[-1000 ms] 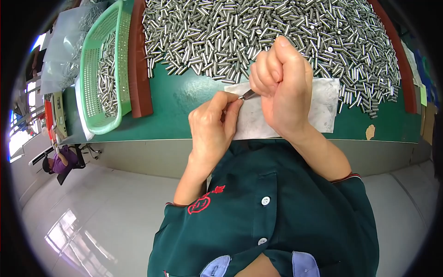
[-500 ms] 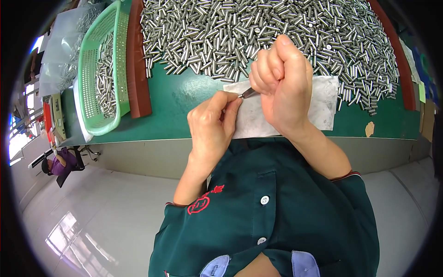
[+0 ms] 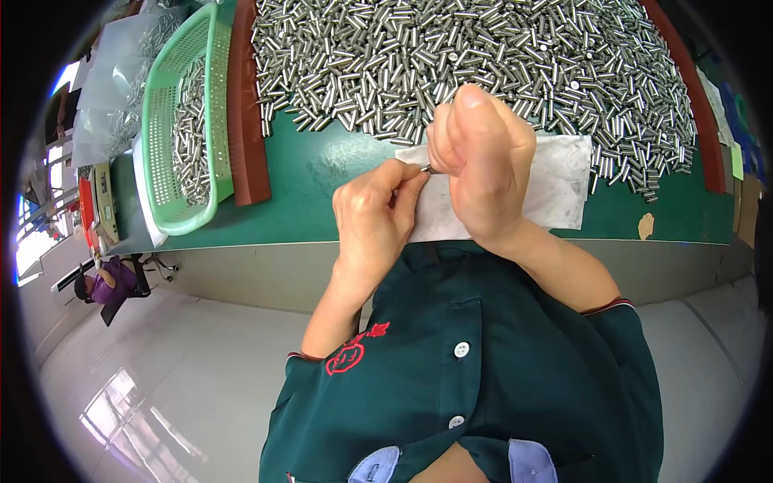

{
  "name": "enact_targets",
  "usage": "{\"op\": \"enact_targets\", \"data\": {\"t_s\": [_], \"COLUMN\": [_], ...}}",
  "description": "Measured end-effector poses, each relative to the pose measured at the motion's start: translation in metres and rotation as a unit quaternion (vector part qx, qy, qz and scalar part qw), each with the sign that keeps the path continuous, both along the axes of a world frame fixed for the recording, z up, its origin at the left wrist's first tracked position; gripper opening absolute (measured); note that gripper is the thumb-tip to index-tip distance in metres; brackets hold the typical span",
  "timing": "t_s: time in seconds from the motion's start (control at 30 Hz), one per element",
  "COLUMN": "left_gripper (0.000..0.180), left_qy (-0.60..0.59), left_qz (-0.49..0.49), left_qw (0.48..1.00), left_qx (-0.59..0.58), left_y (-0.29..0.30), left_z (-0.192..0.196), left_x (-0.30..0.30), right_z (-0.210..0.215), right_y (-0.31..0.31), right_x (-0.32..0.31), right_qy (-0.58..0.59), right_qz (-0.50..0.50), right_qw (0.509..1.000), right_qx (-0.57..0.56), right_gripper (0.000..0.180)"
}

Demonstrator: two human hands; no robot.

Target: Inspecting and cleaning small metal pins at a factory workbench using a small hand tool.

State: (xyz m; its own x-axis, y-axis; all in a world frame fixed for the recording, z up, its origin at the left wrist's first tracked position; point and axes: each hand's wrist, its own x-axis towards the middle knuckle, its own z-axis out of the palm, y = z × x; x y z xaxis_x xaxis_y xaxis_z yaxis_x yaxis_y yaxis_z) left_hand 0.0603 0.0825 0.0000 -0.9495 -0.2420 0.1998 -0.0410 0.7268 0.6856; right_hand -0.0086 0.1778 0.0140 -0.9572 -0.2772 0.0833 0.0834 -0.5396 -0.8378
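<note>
My left hand (image 3: 374,213) and my right hand (image 3: 481,165) meet over a white cloth (image 3: 555,189) lying on the green table (image 3: 322,181). Between their fingertips is a small metal pin (image 3: 427,170); only its tip shows, and both hands pinch it. My right hand is closed in a fist above it. Just beyond the hands spreads a big heap of short silver metal pins (image 3: 483,64).
A light green perforated basket (image 3: 173,129) with several pins stands at the left, beside a brown raised strip (image 3: 245,113). Clear plastic bags (image 3: 113,80) lie at the far left. A person in purple (image 3: 109,282) sits on the floor below the table edge.
</note>
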Motion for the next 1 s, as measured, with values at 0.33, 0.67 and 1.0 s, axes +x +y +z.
{"op": "enact_targets", "data": {"t_s": [0.33, 0.67, 1.0], "left_gripper": [0.007, 0.014, 0.013], "left_qy": [-0.05, -0.09, 0.002], "left_qz": [0.025, -0.023, 0.077], "left_qw": [0.993, 0.661, 0.9], "left_qx": [0.103, 0.744, 0.429], "left_y": [0.002, -0.03, -0.051], "left_z": [0.009, 0.009, 0.009], "left_x": [0.009, 0.006, -0.004], "right_z": [0.001, 0.001, -0.002], "right_y": [-0.002, -0.003, 0.0], "right_x": [0.007, 0.004, 0.001], "right_qy": [0.024, 0.031, 0.012], "right_qz": [-0.008, -0.002, 0.01], "right_qw": [0.999, 1.0, 1.0], "right_qx": [0.024, 0.003, -0.011], "right_gripper": [0.034, 0.034, 0.035]}}
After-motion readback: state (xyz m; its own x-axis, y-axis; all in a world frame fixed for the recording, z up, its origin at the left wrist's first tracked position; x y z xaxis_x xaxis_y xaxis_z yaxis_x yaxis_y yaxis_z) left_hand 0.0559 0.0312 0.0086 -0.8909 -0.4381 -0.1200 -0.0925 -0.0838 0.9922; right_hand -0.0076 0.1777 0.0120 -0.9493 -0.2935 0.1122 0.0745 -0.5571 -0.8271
